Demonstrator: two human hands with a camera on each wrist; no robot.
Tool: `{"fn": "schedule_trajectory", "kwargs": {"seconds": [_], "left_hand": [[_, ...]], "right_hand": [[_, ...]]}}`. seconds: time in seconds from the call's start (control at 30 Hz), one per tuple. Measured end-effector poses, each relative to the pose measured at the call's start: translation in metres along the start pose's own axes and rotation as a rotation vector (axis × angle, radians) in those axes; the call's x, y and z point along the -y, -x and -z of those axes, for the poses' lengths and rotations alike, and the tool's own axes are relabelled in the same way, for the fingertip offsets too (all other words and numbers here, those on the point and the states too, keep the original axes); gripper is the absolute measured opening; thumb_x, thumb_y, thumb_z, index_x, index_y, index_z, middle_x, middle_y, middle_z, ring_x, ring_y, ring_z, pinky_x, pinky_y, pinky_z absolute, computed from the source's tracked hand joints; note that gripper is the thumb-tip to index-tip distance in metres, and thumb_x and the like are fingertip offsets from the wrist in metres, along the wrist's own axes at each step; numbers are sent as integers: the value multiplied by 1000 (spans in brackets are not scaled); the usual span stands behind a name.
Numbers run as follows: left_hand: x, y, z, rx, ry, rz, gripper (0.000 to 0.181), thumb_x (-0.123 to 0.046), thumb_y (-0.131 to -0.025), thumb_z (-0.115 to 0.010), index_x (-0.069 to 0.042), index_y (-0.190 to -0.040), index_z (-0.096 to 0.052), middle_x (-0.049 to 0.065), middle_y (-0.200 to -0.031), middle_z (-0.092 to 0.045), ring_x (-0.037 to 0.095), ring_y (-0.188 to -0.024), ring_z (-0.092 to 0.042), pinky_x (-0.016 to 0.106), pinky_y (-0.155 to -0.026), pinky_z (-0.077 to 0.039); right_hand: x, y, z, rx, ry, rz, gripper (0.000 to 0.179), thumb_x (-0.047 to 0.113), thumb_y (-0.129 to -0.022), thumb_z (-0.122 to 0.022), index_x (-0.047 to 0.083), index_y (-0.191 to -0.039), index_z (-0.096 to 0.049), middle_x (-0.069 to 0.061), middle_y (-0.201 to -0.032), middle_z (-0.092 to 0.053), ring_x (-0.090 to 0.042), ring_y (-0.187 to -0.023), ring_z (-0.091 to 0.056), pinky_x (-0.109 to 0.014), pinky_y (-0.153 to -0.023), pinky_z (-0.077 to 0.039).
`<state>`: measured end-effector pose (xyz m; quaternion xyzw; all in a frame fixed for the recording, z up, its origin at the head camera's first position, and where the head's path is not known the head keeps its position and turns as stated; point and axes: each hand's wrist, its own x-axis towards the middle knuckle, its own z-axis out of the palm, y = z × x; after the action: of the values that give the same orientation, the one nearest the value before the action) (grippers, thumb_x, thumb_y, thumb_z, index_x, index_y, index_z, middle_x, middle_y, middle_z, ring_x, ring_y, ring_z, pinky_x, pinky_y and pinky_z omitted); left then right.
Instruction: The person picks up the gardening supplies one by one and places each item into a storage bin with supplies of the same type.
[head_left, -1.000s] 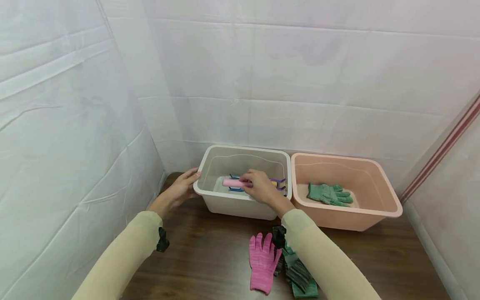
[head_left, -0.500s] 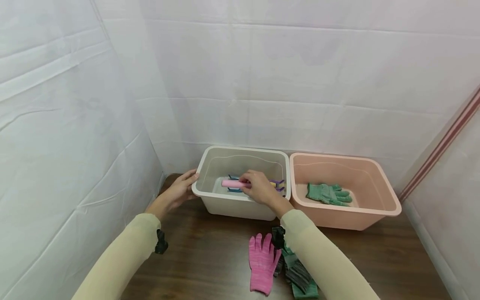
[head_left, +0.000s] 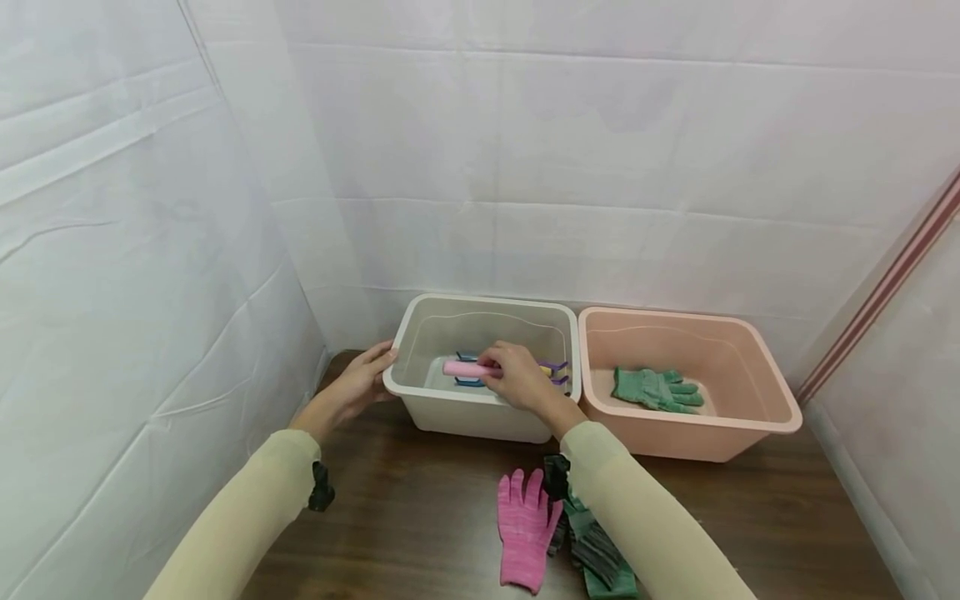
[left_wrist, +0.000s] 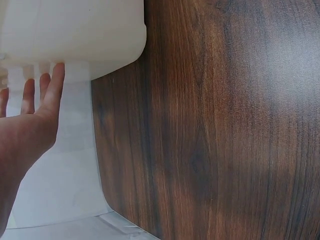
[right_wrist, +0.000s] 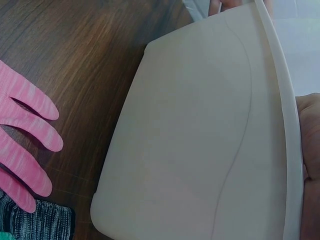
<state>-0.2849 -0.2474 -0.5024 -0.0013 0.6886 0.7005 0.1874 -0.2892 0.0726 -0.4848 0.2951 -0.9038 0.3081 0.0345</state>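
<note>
In the head view, my right hand point(head_left: 517, 377) reaches into the pale grey bin point(head_left: 483, 414) and pinches a smooth pink cylinder point(head_left: 461, 367) between thumb and fingertips. The cylinder lies sideways, its right end hidden by the hand. Blue-framed point(head_left: 471, 382) and purple-and-yellow point(head_left: 555, 368) pieces show around it, partly covered. My left hand point(head_left: 362, 385) holds the bin's left end, thumb at the rim. The left wrist view has its fingers point(left_wrist: 56, 82) extended along the bin's outer wall. In the right wrist view the bin's wall point(right_wrist: 190, 125) hides most of the right hand.
A peach bin point(head_left: 675, 429) stands right beside the grey one, with a green glove point(head_left: 656, 389) inside. On the brown wood table point(head_left: 390, 508) lie a pink glove point(head_left: 523, 525) and dark and green gloves point(head_left: 600, 554), partly under my right sleeve. White sheeting point(head_left: 480, 150) walls the space.
The whole scene shifts slightly in the head view. Both hands keep their places at the grey bin, and the pink cylinder stays in my right hand.
</note>
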Motion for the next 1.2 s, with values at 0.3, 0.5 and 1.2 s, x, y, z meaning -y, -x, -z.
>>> {"fn": "schedule_trajectory", "kwargs": {"seconds": [0.3, 0.5, 1.2], "left_hand": [[0, 2, 0, 12, -9, -1, 68, -39, -115, -45, -11, -170, -16, 25, -168, -31, 45, -152, -36, 68, -118, -33], [-1, 2, -1, 16, -7, 2, 67, -38, -116, -45, -9, -170, -17, 25, -169, -29, 45, -154, -33, 70, -118, -30], [-5, 1, -4, 12, -8, 4, 64, -36, -116, -44, -8, -169, -20, 26, -168, -30, 45, -153, -33, 69, -118, -31]], "right_hand": [[1, 1, -1, -13, 13, 1, 19, 14, -99, -78, 6, -116, -77, -4, -108, -69, -19, -96, -66, -36, -86, -58], [1, 1, 0, -19, 15, 6, 19, 13, -99, -77, 6, -117, -76, -5, -109, -68, -19, -95, -65, -36, -86, -57], [-3, -2, 1, -49, 39, 30, 18, 11, -97, -78, 6, -114, -77, -5, -105, -68, -19, -92, -65, -36, -83, -57]]}}
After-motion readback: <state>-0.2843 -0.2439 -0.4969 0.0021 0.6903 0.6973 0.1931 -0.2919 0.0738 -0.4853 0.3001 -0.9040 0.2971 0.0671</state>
